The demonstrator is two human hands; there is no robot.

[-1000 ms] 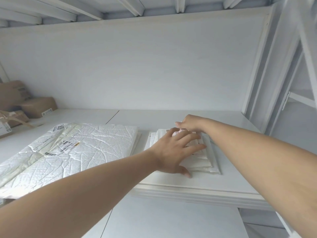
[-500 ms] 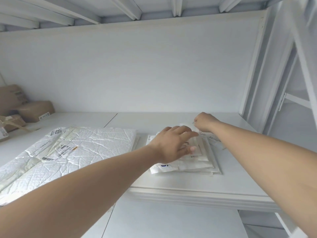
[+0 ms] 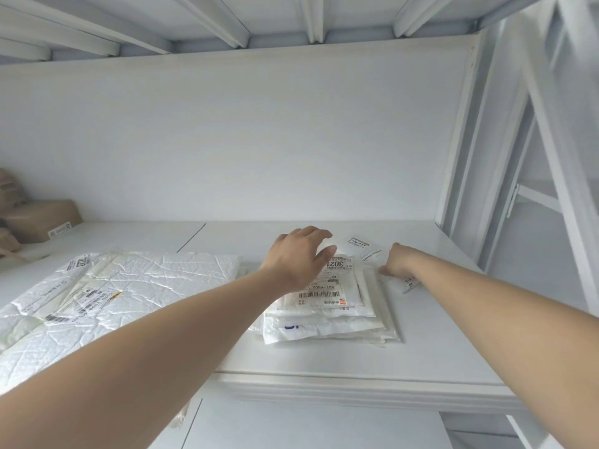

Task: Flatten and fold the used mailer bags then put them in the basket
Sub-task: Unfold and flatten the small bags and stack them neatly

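— How many hands are in view?

— Two. The left hand [image 3: 298, 257] is over the far end of the stack of mailer bags [image 3: 324, 330], fingers relaxed and spread and holding nothing. I can't tell whether it touches the top bag [image 3: 327, 291]. The right hand [image 3: 397, 262] is just right of the stack, knuckles up and fingers curled, on one small bag [image 3: 359, 246]. That bag sticks out beyond the hand on both sides. Whether the fingers grip it or only press on it, I can't tell.

— And the bags, counted?

— One stack near the middle of the white shelf [image 3: 437, 335]. At least four layers show at its near edge, but the exact number is unclear. The top bag lies flat and carries one printed label with a barcode. To the left, just beside the stack, lies one large quilted mailer [image 3: 146, 286], creased, flat on the shelf and reaching past its front edge. Two label patches show on it. Add the one small bag under the right hand.

— Anything else?

— Brown parcels [image 3: 42, 218] at the far left against the wall. One is plainly visible, with parts of others at the frame's edge.
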